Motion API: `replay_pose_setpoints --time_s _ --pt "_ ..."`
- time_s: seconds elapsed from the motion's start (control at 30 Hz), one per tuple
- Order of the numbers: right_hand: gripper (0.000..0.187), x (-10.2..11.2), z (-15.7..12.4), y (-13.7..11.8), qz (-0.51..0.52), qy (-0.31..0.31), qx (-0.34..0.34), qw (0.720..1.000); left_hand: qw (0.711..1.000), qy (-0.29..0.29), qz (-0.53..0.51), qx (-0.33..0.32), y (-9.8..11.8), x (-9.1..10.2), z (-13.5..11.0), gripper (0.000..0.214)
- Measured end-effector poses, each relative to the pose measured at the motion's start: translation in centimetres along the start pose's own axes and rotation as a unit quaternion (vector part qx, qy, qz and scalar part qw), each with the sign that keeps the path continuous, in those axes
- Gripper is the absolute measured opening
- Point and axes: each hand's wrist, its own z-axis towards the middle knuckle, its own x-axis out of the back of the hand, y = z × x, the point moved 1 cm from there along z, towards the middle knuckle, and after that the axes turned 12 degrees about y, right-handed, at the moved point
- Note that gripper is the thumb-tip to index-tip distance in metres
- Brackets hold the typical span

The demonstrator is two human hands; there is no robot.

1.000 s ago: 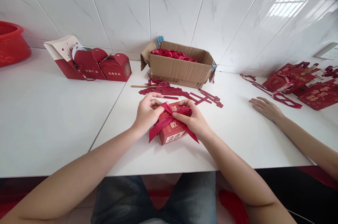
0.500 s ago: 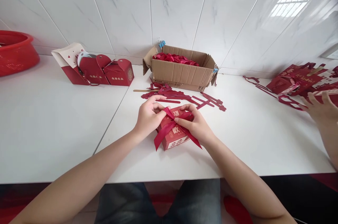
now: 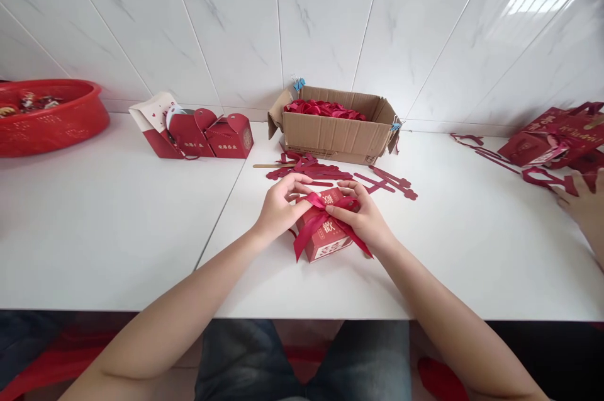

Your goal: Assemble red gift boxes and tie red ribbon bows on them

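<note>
A small red gift box (image 3: 329, 238) with gold characters stands on the white table in front of me. A red ribbon (image 3: 307, 235) is tied in a bow across its top, with two tails hanging down the near side. My left hand (image 3: 282, 206) pinches the bow's left loop between thumb and fingers. On the right loop, my right hand (image 3: 365, 215) is closed, its thumb close to the knot. The fingertips of both hands reach over the box's far edge and are partly hidden.
Behind the gift box, red paper strips (image 3: 321, 169) lie before a cardboard box (image 3: 330, 132) full of red ribbons. Folded red boxes (image 3: 202, 136) stand to the left, near a red basin (image 3: 51, 130). At right, another person's hand (image 3: 582, 206) is by red gift bags (image 3: 557, 136).
The view has turned slightly left, showing more of the red basin. My hands keep their hold on the bow with little change. The other person's hand has moved lower, onto a ribbon.
</note>
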Motion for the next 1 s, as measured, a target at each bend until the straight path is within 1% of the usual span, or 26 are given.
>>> replay_pose_setpoints --time_s 0.07,0.13,0.2,0.23,0.3,0.4,0.43,0.5,0.57,0.63,0.7,0.77,0.83,0.87,0.93,1.0 --pt "0.057 0.1 0.2 -0.1 0.004 0.016 0.005 1.000 0.999 -0.007 0.037 -0.026 0.1 0.2 0.2 0.027" --pt "0.056 0.3 0.4 -0.2 0.014 0.026 0.007 1.000 0.997 -0.029 0.058 -0.040 0.3 0.4 0.3 0.031" --pt "0.058 0.5 0.6 -0.2 0.018 0.021 0.003 1.000 0.996 -0.052 0.060 -0.029 0.4 0.5 0.4 0.035" --pt "0.059 0.6 0.7 -0.2 0.014 0.015 0.002 1.000 0.997 -0.055 0.059 -0.022 0.4 0.6 0.4 0.036" --pt "0.062 0.7 0.8 -0.1 0.002 -0.003 0.001 1.000 0.997 -0.026 0.061 -0.031 0.4 0.6 0.4 0.032" --pt "0.063 0.8 0.7 -0.1 -0.008 -0.027 0.006 1.000 0.990 0.062 0.071 -0.103 0.4 0.3 0.1 0.025" --pt "0.063 0.8 0.7 -0.2 -0.009 -0.029 0.006 1.000 0.987 0.077 0.073 -0.123 0.4 0.2 -0.1 0.023" --pt "0.063 0.8 0.6 -0.3 -0.008 -0.026 0.006 1.000 0.985 0.076 0.070 -0.135 0.4 -0.1 -0.5 0.022" --pt "0.064 0.7 0.5 -0.4 -0.004 -0.020 0.004 1.000 0.989 0.052 0.053 -0.125 0.4 -0.1 -0.7 0.024" --pt "0.064 0.8 0.5 -0.4 -0.001 -0.016 0.005 1.000 0.993 0.010 0.027 -0.116 0.3 0.3 -0.6 0.032" --pt "0.063 0.9 0.5 -0.3 -0.001 -0.005 0.011 1.000 0.993 -0.066 -0.006 -0.101 0.2 1.1 -0.2 0.047" --pt "0.064 1.0 0.7 -0.1 0.000 0.007 0.016 1.000 0.984 -0.156 -0.031 -0.074 -0.2 1.9 0.5 0.064" --pt "0.065 1.1 0.8 0.1 0.010 0.018 0.017 1.000 0.972 -0.230 -0.025 -0.045 -0.6 2.6 1.0 0.076" --pt "0.064 1.2 0.9 0.2 0.021 0.027 0.018 0.999 0.965 -0.259 -0.013 -0.036 -0.8 2.7 1.0 0.081" --pt "0.056 1.2 1.3 0.3 0.069 0.044 0.017 0.997 0.956 -0.290 0.018 -0.036 -1.3 2.4 0.8 0.093" --pt "0.047 1.3 1.8 0.5 0.144 0.050 0.010 0.988 0.956 -0.288 0.036 -0.051 -2.0 1.5 0.2 0.105"
